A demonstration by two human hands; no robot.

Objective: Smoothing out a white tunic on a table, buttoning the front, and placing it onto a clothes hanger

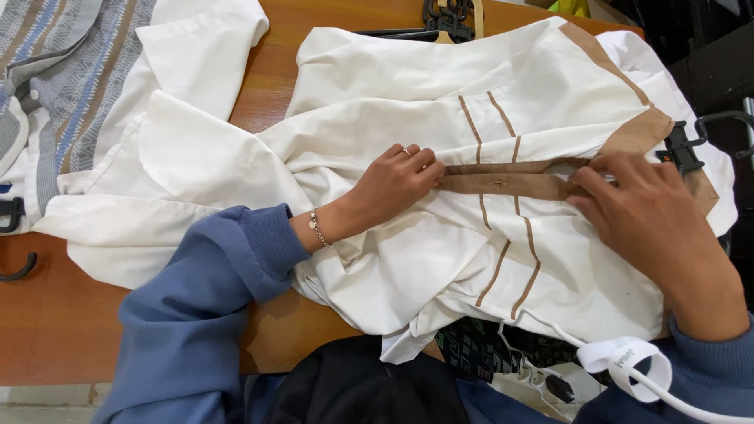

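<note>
A cream shirt (393,86) with tan stripes and a tan button placket (503,184) lies spread on a wooden table (55,322). My left hand (389,188), with a ring and a bracelet, presses its fingertips on the left end of the placket. My right hand (648,216) pinches the placket's right end near the tan collar band (640,129). Both arms wear blue sleeves.
A grey, blue and brown patterned garment (63,71) lies at the far left, partly under white cloth. Black hangers (444,20) sit at the table's top edge and at the right (683,145). A white strap and cable (628,361) hang near my right forearm.
</note>
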